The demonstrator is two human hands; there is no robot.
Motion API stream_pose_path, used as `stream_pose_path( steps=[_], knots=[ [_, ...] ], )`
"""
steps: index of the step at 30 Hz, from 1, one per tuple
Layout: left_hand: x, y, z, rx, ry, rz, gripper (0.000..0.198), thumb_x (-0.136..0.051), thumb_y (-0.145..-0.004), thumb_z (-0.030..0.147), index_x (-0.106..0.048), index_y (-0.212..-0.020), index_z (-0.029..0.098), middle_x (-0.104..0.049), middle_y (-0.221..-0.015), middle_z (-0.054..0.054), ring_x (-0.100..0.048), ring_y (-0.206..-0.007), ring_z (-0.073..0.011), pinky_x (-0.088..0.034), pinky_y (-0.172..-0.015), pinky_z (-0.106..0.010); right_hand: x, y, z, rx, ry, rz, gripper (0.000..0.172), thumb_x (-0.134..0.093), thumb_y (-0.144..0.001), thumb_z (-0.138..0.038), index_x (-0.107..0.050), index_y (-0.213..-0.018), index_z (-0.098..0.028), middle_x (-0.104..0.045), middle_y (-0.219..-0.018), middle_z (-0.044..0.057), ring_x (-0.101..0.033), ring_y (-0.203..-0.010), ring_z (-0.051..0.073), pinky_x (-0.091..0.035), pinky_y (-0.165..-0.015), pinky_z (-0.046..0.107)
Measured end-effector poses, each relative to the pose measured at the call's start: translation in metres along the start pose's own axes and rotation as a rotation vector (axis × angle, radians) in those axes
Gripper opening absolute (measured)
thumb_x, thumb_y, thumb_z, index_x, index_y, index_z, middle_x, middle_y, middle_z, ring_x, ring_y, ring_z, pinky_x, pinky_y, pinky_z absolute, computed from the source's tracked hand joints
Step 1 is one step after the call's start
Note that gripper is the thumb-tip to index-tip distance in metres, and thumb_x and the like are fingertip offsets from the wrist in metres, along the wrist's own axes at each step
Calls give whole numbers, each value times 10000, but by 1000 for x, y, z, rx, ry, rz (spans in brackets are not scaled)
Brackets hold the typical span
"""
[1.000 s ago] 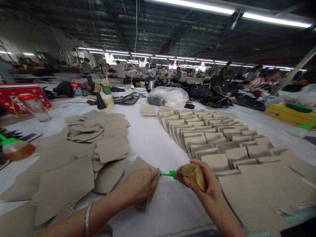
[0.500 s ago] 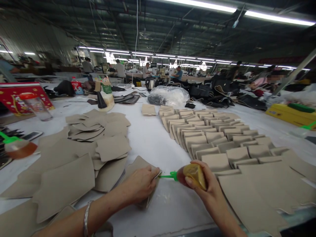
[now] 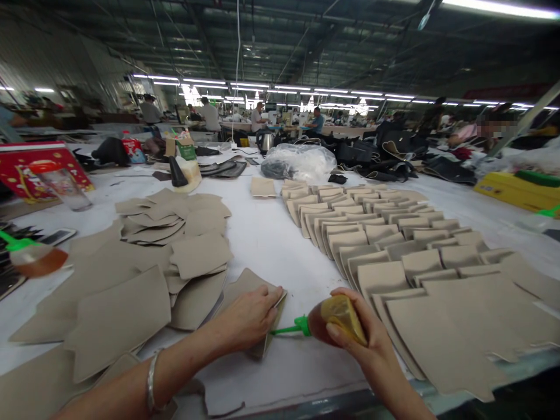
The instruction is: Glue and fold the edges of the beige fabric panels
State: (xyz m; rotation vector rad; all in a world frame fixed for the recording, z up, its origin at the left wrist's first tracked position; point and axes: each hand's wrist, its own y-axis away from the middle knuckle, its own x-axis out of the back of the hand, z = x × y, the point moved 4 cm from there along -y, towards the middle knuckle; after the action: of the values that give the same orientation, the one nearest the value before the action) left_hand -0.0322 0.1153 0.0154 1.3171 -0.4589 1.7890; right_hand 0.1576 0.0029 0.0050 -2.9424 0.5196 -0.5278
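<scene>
My right hand [image 3: 365, 326] is wrapped round a squeeze bottle [image 3: 335, 321] of amber liquid, tilted on its side. Its green nozzle [image 3: 289, 328] points left, the tip at the edge of a folded beige panel [image 3: 247, 281]. Fingers of my left hand [image 3: 251, 315] press together on that panel's upper right edge and hold it folded on the white table. A wet-looking strip shows along the panel's right edge. Left of my hands lie loose beige panels [image 3: 122, 309] in an overlapping pile. To the right, folded beige panels [image 3: 380, 277] stand in close overlapping rows.
A second green-tipped bottle [image 3: 37, 256] is at the left edge, near a phone [image 3: 59, 236] and a clear cup [image 3: 65, 186]. Farther back are a plastic bag [image 3: 301, 163], a kettle [image 3: 265, 142] and dark pieces. A yellow box [image 3: 510, 189] stands at right; people work beyond.
The bottle's nozzle tip has moved down along the folded panel's right edge, toward me. My left hand stays on the panel. The view has tipped slightly.
</scene>
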Motion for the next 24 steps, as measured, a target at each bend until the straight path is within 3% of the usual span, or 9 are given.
stream_pose_path(
  steps=[6,10,17,24],
  knots=[
    [0,2,1,-3,25,-4,462,-279,-930,294,-389,-1376,241,-588,-1056,-77,-588,-994,-225,-418,-892,-327,-4,7,0,3,-69,-64,461,-681,-769,-460,-492,-1142,-266,-556,-1014,6,-551,-872,216,-431,-750,275],
    [-1,3,1,5,22,1,463,-277,-936,311,-375,-1382,235,-580,-1075,-84,-585,-997,-232,-419,-888,-334,-5,11,-2,-9,-77,-10,452,-687,-766,-440,-490,-1134,-267,-561,-969,-7,-545,-847,204,-415,-744,266],
    [-1,4,2,14,9,-8,472,-276,-931,310,-369,-1387,226,-576,-1032,-83,-596,-932,-243,-431,-854,-360,-4,13,-3,-24,-91,-43,457,-694,-760,-434,-485,-1130,-265,-563,-924,-12,-548,-796,195,-425,-714,259],
    [-1,4,3,20,11,-12,473,-289,-930,310,-366,-1390,230,-570,-1060,-82,-592,-960,-237,-423,-866,-343,-6,15,1,23,-76,-109,462,-690,-770,-427,-473,-1146,-269,-546,-1022,1,-548,-877,205,-442,-748,255]
  ],
)
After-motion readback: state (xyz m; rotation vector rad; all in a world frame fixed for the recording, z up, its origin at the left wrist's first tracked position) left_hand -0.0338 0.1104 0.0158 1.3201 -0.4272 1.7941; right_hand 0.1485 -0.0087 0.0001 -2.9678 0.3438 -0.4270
